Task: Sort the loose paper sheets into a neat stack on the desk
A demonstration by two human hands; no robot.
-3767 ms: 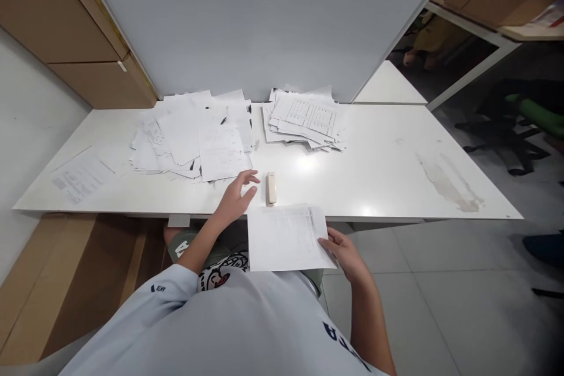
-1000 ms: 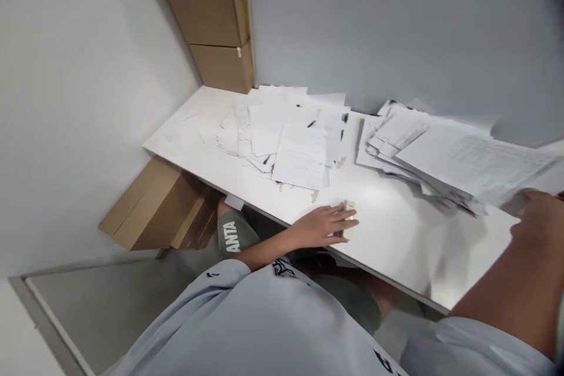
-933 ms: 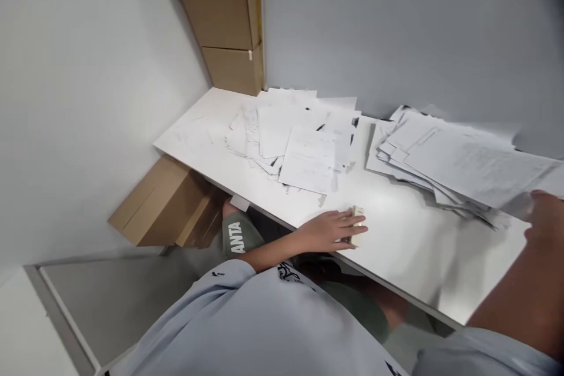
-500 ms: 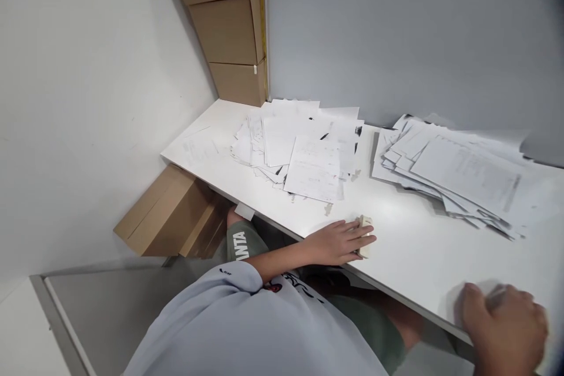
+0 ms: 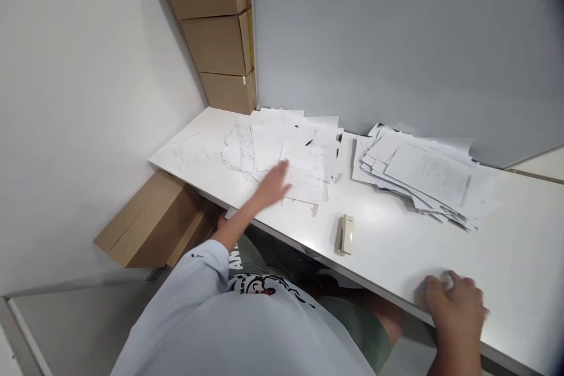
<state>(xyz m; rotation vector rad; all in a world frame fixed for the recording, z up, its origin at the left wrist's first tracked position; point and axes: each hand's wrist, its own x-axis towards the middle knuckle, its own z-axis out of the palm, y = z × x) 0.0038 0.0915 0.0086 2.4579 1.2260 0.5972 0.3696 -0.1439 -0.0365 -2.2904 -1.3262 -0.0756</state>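
Left of the stapler on the tabletop, the left hand, blurred, fingers outstretched, its grip released, is at the papers, while right of the stapler the right hand curls, its grip impossible to tell, nearer than the stack.

White capitals "AN" stand on the green shorts, the rest of the word hidden by the shirt. The shirt's black cartoon print carries small lettering too small to read, as is the dark mark on its sleeve. The right paper pile shows grey print lines on its top sheet, the left paper pile fainter ones, and the loose sheet small print, all illegible.
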